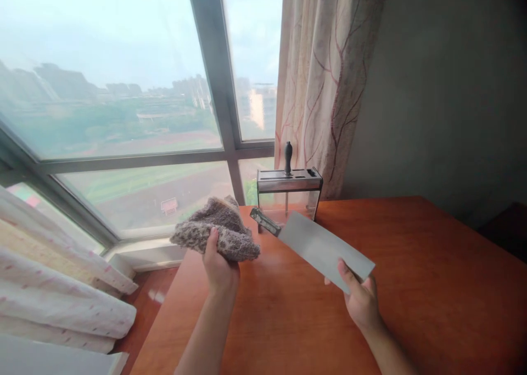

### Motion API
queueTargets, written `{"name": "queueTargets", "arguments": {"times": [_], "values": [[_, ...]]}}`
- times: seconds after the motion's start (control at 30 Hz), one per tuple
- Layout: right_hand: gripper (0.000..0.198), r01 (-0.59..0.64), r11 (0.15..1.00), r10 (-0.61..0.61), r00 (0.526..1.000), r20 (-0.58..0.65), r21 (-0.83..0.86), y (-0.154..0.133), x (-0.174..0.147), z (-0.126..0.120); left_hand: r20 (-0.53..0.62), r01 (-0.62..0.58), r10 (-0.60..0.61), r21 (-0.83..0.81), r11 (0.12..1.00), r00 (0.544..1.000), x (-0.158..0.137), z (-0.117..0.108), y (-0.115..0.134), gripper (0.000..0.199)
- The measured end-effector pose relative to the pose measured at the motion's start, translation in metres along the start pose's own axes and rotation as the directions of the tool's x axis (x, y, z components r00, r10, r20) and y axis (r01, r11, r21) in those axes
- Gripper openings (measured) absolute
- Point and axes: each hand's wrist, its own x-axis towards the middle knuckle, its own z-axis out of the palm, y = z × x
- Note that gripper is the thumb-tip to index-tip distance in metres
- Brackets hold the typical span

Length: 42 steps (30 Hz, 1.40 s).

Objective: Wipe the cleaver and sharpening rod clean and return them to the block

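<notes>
My left hand (221, 270) is closed on a bunched grey-brown cloth (218, 229), thumb on top, held up over the table's left side. In my right hand (362, 295) is a cleaver (321, 246), gripped by the far end of its broad blade with the thumb lying on the flat face. The cleaver's dark, worn handle (265, 222) points up and to the left, toward the cloth. Cloth and cleaver are apart. Behind the cleaver stands a knife block (290, 183) with a metal top and clear sides, and a black handle (288, 156) sticks up from it.
The reddish-brown wooden table (411, 309) spreads under both hands. Beyond it are a large window (123, 155) and a patterned curtain (325, 62) behind the knife block. Another light curtain (61, 287) hangs at the left, and a grey wall (444, 89) is at the right.
</notes>
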Motion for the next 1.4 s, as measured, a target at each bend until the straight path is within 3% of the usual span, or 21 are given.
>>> {"name": "queueTargets", "arguments": {"times": [0.07, 0.17, 0.27, 0.37, 0.47, 0.63, 0.73, 0.87, 1.13, 1.4], "values": [[0.023, -0.024, 0.995, 0.027, 0.999, -0.022, 0.101, 0.000, 0.001, 0.001, 0.038, 0.056, -0.055, -0.027, 0.998, 0.998, 0.000, 0.000, -0.001, 0.032], [0.025, -0.069, 0.988, 0.064, 0.997, 0.039, 0.140, 0.003, -0.001, 0.005, 0.140, 0.216, -0.208, -0.047, 0.975, 0.968, -0.007, 0.001, -0.005, 0.033], [0.032, -0.116, 0.992, 0.108, 0.982, 0.155, 0.047, 0.004, -0.007, 0.010, 0.205, 0.391, -0.381, -0.007, 0.921, 0.902, -0.017, 0.001, -0.014, 0.037], [0.037, -0.163, 0.986, 0.167, 0.970, 0.174, -0.040, 0.003, -0.013, 0.015, 0.223, 0.514, -0.509, 0.040, 0.857, 0.832, -0.025, 0.000, -0.023, 0.041], [0.041, -0.141, 0.987, 0.151, 0.979, 0.137, -0.080, 0.002, -0.016, 0.019, 0.228, 0.573, -0.571, 0.066, 0.817, 0.788, -0.031, 0.000, -0.031, 0.043], [0.044, -0.029, 0.963, 0.117, 0.940, 0.320, -0.267, 0.010, -0.016, 0.022, 0.220, 0.625, -0.631, 0.103, 0.773, 0.744, -0.045, 0.002, -0.038, 0.046], [0.041, 0.009, 0.944, 0.096, 0.949, 0.299, -0.330, 0.022, -0.017, 0.022, 0.224, 0.645, -0.663, 0.157, 0.748, 0.714, -0.060, 0.003, -0.041, 0.054], [0.037, 0.015, 0.946, 0.071, 0.965, 0.251, -0.324, 0.026, -0.017, 0.022, 0.218, 0.641, -0.668, 0.190, 0.744, 0.711, -0.070, 0.005, -0.044, 0.058], [0.048, 0.116, 0.938, 0.049, 0.887, 0.460, -0.325, 0.002, -0.010, 0.025, 0.161, 0.592, -0.614, 0.167, 0.788, 0.772, -0.048, -0.002, -0.046, 0.051], [0.063, 0.004, 0.965, 0.101, 0.918, 0.384, -0.263, -0.009, -0.011, 0.025, 0.360, 0.605, -0.566, 0.005, 0.796, 0.742, -0.027, 0.002, -0.022, 0.067]]}}
